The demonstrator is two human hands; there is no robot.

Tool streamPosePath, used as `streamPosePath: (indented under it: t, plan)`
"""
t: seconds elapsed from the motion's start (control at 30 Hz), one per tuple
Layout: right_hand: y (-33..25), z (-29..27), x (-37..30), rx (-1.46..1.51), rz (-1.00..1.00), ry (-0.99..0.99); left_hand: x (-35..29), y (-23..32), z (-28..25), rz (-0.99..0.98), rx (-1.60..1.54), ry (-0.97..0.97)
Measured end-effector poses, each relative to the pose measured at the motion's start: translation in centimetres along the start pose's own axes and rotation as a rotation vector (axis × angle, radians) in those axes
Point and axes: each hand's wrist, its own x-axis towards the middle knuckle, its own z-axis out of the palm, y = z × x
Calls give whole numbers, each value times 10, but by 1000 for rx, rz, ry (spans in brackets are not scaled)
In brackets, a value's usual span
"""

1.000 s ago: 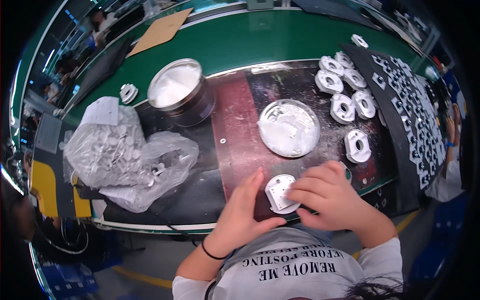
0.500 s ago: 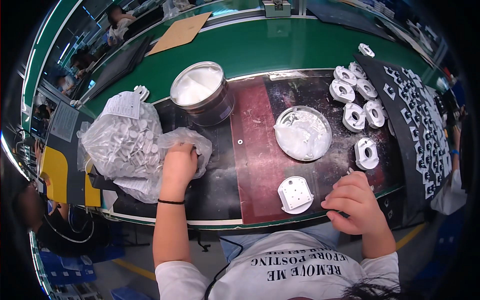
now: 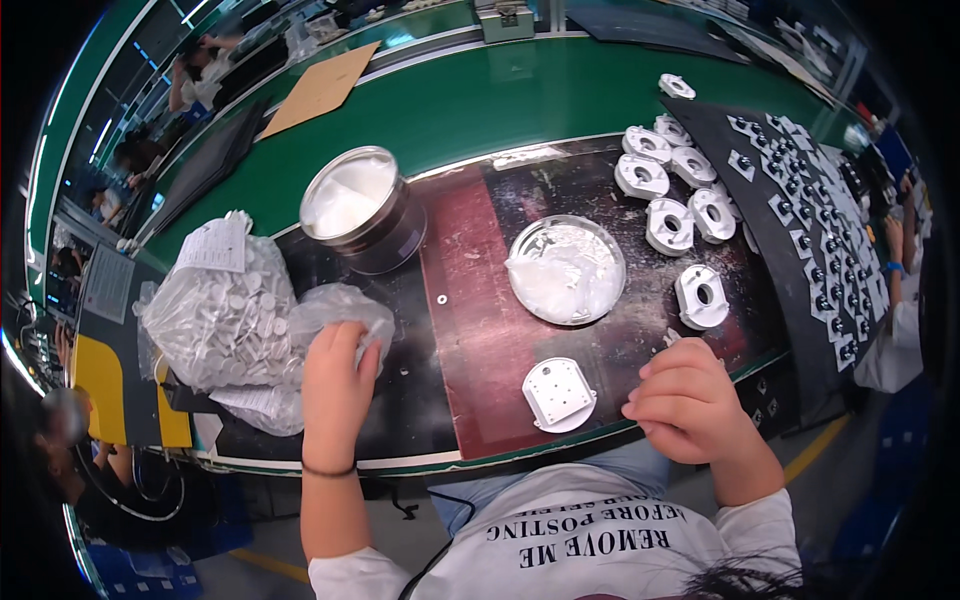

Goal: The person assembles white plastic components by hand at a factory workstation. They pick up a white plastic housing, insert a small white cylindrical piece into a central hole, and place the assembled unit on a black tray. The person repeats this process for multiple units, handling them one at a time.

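My left hand is at the near edge of a crumpled clear plastic bag, its fingers bent in and their tips hidden; whatever they hold cannot be made out. Beside it stands a larger clear bag full of small white discs. My right hand hovers over the table's front edge with curled fingers; anything inside them is hidden. Small pale bits show just past its knuckles. Between my hands lies a white round plate with one straight side and small holes.
A round metal dish with white film-like material lies mid-table. Behind, left, stands a metal tin lined with white. Several white ring-shaped housings sit at right, beside a black board carrying rows of small parts. A small washer lies alone.
My left hand has drawn back from inside the crumpled bag toward me. My right hand stays near the front edge, fingers still curled. The whole view has shifted, moving the table leftward.
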Motion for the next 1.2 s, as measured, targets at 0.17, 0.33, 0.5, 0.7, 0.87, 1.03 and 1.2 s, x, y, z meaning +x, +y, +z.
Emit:
streamPosePath:
  t: [0.17,0.33,0.5,0.7,0.87,1.03,1.2]
  plan:
    - [-8,26,25,-98,-1,86,4,94,-16,297,-350,-126]
    - [6,38,27,-79,-62,7,15,119,4,443,-573,-108]
    - [15,39,19,-100,35,29,11,127,12,351,-644,-175]
    - [60,32,9,-387,438,126,5,118,12,277,-580,-58]
    - [74,32,5,-459,406,88,-4,109,10,238,-558,-93]
    - [76,34,4,-496,364,36,-10,105,13,204,-593,-81]
    - [75,34,4,-502,364,7,-12,102,14,205,-581,-84]
